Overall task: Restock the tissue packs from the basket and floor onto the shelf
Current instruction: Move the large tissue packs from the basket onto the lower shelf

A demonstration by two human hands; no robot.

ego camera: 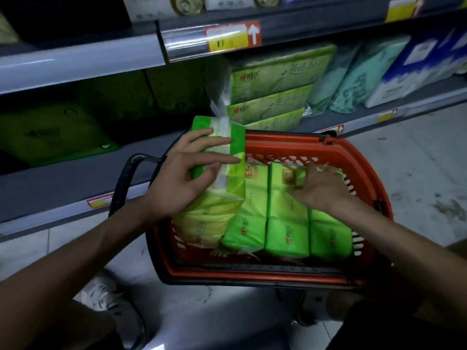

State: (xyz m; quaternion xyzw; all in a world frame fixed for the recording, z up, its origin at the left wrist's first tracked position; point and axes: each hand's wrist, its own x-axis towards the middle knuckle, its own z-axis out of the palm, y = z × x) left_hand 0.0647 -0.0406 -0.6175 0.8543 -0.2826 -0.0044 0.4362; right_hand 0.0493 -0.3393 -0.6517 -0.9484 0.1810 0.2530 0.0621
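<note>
A red basket (364,173) with a black handle sits on the floor against the low shelf (63,183). Several green tissue packs (285,223) lie side by side in it. My left hand (184,173) grips a tall green multi-pack (222,173) that stands tilted at the basket's left end; fingers lie across its front, the thumb curls under its side. My right hand (321,188) rests with spread fingers on the far end of the packs at the basket's right. The same green packs (273,89) are stacked on the shelf behind the basket.
Teal packs (353,79) and blue-white packs (417,66) stand to the right on the shelf. A dark gap (88,117) lies left of the green stack. An upper shelf rail with a yellow price tag (227,37) overhangs. My shoes (106,294) are on the tiled floor.
</note>
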